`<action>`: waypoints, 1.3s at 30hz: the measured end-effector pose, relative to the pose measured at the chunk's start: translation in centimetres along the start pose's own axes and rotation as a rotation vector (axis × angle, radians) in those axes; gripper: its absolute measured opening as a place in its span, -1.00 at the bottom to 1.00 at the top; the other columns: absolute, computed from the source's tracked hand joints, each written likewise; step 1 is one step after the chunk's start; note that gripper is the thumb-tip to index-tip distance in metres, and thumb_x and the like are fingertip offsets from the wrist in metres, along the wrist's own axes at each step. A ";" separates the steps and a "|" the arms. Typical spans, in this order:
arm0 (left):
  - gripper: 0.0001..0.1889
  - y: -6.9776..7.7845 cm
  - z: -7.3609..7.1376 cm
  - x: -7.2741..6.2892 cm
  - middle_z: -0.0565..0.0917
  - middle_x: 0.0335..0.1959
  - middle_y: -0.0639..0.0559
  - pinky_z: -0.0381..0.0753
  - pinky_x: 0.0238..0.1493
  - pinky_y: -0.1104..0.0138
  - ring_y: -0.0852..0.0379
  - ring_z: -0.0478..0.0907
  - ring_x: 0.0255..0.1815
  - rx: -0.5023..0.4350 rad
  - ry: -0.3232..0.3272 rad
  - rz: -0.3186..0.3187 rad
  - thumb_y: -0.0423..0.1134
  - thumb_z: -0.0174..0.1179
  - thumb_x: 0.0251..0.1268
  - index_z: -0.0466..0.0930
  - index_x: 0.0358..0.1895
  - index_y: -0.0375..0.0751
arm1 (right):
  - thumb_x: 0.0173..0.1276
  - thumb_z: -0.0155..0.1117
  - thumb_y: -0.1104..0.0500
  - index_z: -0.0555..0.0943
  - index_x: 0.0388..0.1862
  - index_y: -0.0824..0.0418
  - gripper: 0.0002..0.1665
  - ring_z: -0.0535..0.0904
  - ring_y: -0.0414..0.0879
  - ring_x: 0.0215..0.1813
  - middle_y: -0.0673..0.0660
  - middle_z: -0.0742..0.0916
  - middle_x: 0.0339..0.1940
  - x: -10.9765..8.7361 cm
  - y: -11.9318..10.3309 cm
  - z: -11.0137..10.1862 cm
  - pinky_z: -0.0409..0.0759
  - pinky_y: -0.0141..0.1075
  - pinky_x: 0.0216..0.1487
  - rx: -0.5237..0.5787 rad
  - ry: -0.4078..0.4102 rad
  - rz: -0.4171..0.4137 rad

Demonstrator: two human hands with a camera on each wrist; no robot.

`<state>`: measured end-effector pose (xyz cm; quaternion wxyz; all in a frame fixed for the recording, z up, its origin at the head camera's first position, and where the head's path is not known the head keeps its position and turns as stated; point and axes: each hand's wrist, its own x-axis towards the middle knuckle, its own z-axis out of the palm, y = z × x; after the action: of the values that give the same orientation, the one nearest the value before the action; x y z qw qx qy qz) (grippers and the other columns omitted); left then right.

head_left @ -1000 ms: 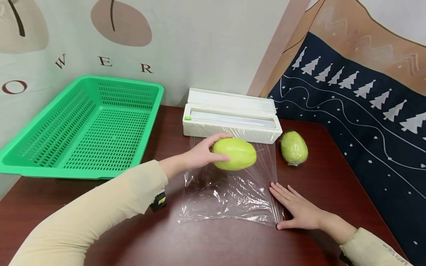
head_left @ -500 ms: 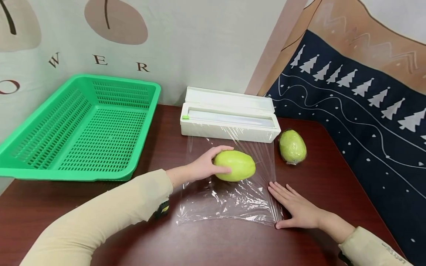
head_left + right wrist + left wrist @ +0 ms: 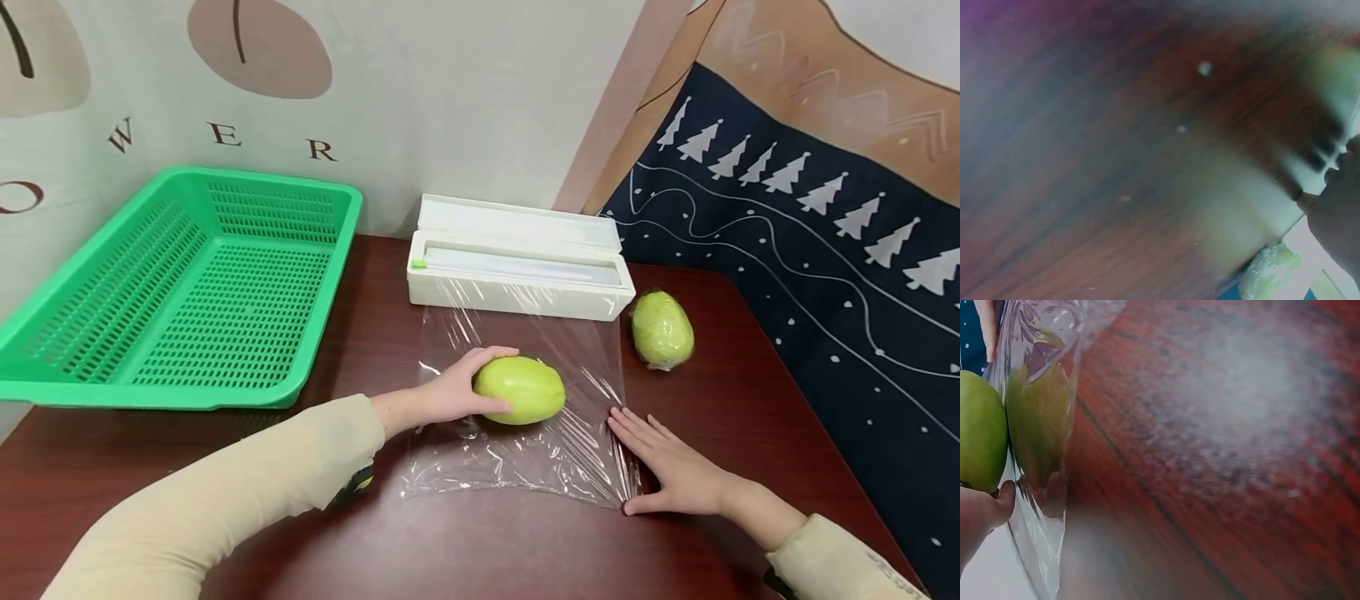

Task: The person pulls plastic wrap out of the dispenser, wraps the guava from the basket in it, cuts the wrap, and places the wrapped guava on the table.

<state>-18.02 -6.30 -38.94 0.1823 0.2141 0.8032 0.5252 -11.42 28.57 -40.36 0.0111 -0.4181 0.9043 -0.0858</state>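
Observation:
My left hand (image 3: pixel 456 390) grips the left end of a yellow-green oval fruit (image 3: pixel 522 390), thumb on the near side and fingers over the far side. Beneath the fruit lies a sheet of clear plastic wrap (image 3: pixel 517 467), pulled out from a white wrap dispenser box (image 3: pixel 517 298). In the left wrist view the same fruit (image 3: pixel 980 431) is right against the shiny wrap (image 3: pixel 1041 425), or nearly so. With straight, spread fingers, my right hand (image 3: pixel 675 468) presses the wrap's right edge onto the table. The right wrist view catches that hand (image 3: pixel 1338 215) only partly, at its right edge.
A second fruit (image 3: pixel 662 330), covered in wrap, sits right of the dispenser. The dispenser's lid (image 3: pixel 517 223) stands raised, with a small green slider (image 3: pixel 418 263) at its left. On the left is a large green plastic basket (image 3: pixel 341 275). Printed cloth hangs behind the dark red table (image 3: pixel 480 550).
My left hand has brought the fruit down and toward me, onto the middle of the wrap, and the wrap's creases have shifted. The right hand stays at the wrap's edge.

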 end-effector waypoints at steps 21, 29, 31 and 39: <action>-0.14 0.1 -0.8 -0.8 0.24 0.32 -0.26 0.39 0.26 0.05 -0.17 0.30 0.28 -0.030 0.032 0.044 -0.26 0.39 -0.01 0.13 0.40 -0.22 | 0.07 0.33 0.37 0.53 0.09 0.25 -0.47 0.36 -0.32 0.22 0.09 0.61 0.05 -0.3 -1.3 -3.1 0.09 -0.67 0.30 0.200 0.269 0.019; -0.66 -0.2 -2.7 -4.2 0.51 -0.24 -0.03 0.53 -0.09 0.23 0.05 0.46 -0.17 0.221 0.078 0.173 -0.18 0.38 -0.02 0.45 -0.25 -0.21 | -0.06 0.46 0.25 0.61 -0.10 0.24 -0.54 0.47 -0.25 0.03 0.02 0.66 -0.12 -0.1 -1.6 -3.2 0.22 -0.62 0.22 0.183 0.352 -0.076; -0.69 -0.6 -2.9 -5.2 0.49 -0.35 0.07 0.50 -0.19 0.32 0.14 0.42 -0.28 0.292 -0.041 0.199 -0.13 0.40 -0.06 0.45 -0.36 -0.13 | -0.12 0.53 0.07 0.62 -0.13 0.17 -0.48 0.48 -0.23 -0.02 -0.03 0.64 -0.15 0.1 -1.7 -2.8 0.25 -0.58 0.18 0.113 0.316 -0.135; -0.70 -1.7 -2.5 -7.8 0.34 -0.46 0.34 0.33 -0.24 0.50 0.38 0.27 -0.33 0.707 -0.366 0.307 0.10 0.39 -0.17 0.44 -0.53 0.14 | -0.04 0.49 0.13 0.62 -0.44 -0.01 -0.80 0.53 -0.25 -0.23 -0.12 0.63 -0.28 0.2 -1.6 -1.2 0.46 -0.44 -0.16 -0.017 0.208 -0.250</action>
<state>-12.99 -12.96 -39.05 0.1569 0.4702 0.8470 0.1920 -10.45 27.61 -38.88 -0.0968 -0.5162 0.8423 -0.1216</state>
